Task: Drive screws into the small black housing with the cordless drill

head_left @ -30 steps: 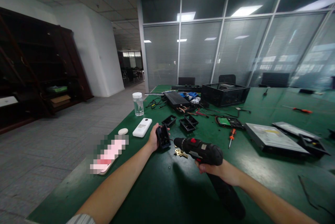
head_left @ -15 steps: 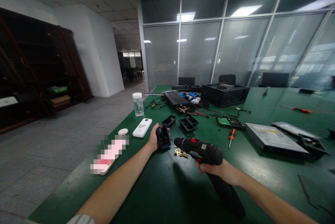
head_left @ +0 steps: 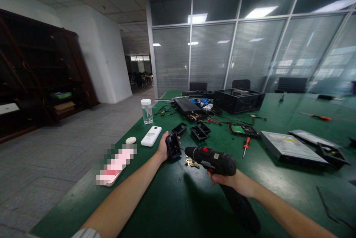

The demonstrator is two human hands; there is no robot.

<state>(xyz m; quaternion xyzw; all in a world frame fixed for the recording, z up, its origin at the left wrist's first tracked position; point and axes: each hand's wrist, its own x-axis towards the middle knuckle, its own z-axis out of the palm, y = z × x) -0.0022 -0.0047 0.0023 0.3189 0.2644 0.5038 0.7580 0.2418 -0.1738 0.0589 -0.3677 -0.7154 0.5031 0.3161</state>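
My left hand [head_left: 164, 146] grips a small black rectangular plastic housing [head_left: 174, 145], tilted with its hollow side facing me. In my right hand [head_left: 222, 179] is a black cordless drill [head_left: 213, 159] with red accents, held by its handle. The drill's front end points left at the housing, and its bit reaches close to the housing's right side; whether they touch I cannot tell. Beneath the drill's nose several brass-coloured metal pieces [head_left: 192, 162] lie on the green table [head_left: 167, 201]. Just beyond the housing sit several similar black plastic frames [head_left: 199, 133].
Left of my arm lie a pink phone [head_left: 118, 163], a round white object [head_left: 131, 140], a white device [head_left: 151, 136] and a clear jar [head_left: 147, 113]. To the right are an orange screwdriver [head_left: 246, 145], a circuit-board part [head_left: 241, 130] and a metal drive [head_left: 292, 149]. Behind stands a black case [head_left: 239, 100].
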